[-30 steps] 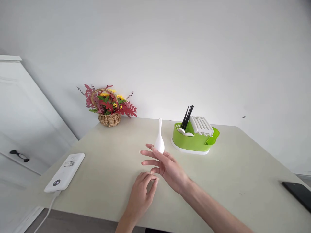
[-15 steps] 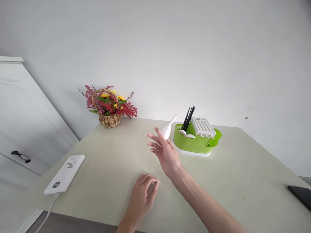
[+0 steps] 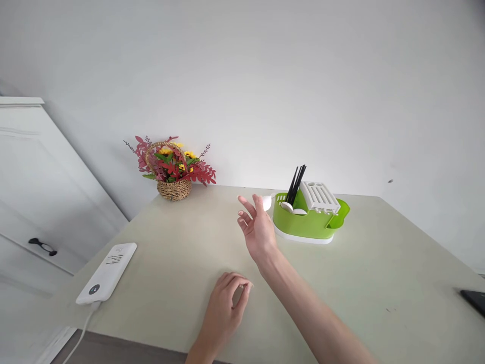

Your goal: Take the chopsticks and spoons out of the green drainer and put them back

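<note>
My right hand (image 3: pixel 257 230) is raised over the table, with some fingers spread and a white spoon (image 3: pixel 267 203) held at its far side. The spoon's bowl shows beside the fingers, its thin handle pointing toward the green rack; the exact grip is hidden. Just right of it stands the green cutlery rack (image 3: pixel 303 225) on a white base. Black chopsticks (image 3: pixel 296 184) stand in the rack, along with two white spoons (image 3: pixel 299 212) that show their bowls. On the table nearer to me rests my left hand (image 3: pixel 229 298), thumb and fingertips together in an empty loop.
A wicker basket (image 3: pixel 174 190) of red and yellow flowers stands at the back left. At left lies a white power bank (image 3: pixel 108 273) with a cable. A black phone-like object (image 3: pixel 473 300) is at the right edge. A white cabinet (image 3: pixel 41 202) borders the table's left.
The spoon has swung from upright to nearly level, its handle lowering toward the rack as my right hand turned. My left hand stays in place, and the view has shifted slightly.
</note>
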`<action>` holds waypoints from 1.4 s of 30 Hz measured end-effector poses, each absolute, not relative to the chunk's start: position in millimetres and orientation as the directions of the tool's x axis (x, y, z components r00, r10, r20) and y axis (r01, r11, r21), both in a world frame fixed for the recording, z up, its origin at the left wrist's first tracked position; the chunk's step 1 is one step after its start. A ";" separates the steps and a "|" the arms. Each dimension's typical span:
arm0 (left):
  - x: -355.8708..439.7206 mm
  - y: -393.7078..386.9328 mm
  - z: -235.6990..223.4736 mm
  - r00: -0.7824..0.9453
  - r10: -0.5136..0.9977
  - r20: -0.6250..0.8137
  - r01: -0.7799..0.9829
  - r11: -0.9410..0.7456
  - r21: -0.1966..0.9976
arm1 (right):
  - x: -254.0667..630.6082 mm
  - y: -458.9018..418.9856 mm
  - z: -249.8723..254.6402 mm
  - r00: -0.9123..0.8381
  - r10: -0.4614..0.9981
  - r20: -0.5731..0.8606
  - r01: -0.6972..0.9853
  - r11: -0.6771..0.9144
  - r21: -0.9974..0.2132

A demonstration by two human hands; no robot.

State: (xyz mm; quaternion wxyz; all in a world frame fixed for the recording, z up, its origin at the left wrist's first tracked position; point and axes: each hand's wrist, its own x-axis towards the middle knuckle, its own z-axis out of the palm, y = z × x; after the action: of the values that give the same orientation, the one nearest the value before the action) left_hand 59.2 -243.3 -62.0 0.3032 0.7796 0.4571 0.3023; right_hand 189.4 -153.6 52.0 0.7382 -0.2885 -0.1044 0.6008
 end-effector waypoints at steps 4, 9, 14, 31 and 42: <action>59.3 -242.5 -63.6 0.400 0.896 0.193 0.528 -0.397 0.751 | 184.8 -159.8 52.9 0.290 0.943 -0.161 -0.789 0.141 -0.598; 58.7 -242.5 -64.4 0.390 0.902 0.185 0.533 -0.385 0.753 | 181.1 -160.8 58.4 0.281 0.949 -0.144 -0.783 0.140 -0.606; 58.3 -244.0 -62.3 0.395 0.897 0.199 0.532 -0.400 0.746 | 186.0 -155.1 61.0 0.322 0.933 -0.163 -0.811 0.183 -0.556; 63.1 -240.2 -78.8 0.326 0.875 0.357 0.561 -0.483 0.672 | 198.8 -117.3 75.8 0.429 0.863 -0.267 -0.820 0.248 -0.516; 58.3 -242.6 -60.9 0.418 0.874 0.249 0.539 -0.459 0.706 | 224.4 -91.4 49.9 0.445 0.846 -0.293 -0.787 0.214 -0.579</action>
State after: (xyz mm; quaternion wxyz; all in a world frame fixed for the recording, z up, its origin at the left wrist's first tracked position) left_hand 58.3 -242.6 -60.9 0.2722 0.7967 0.4433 0.3077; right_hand 224.4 -91.4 49.9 0.7778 -0.3428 -0.0434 0.5251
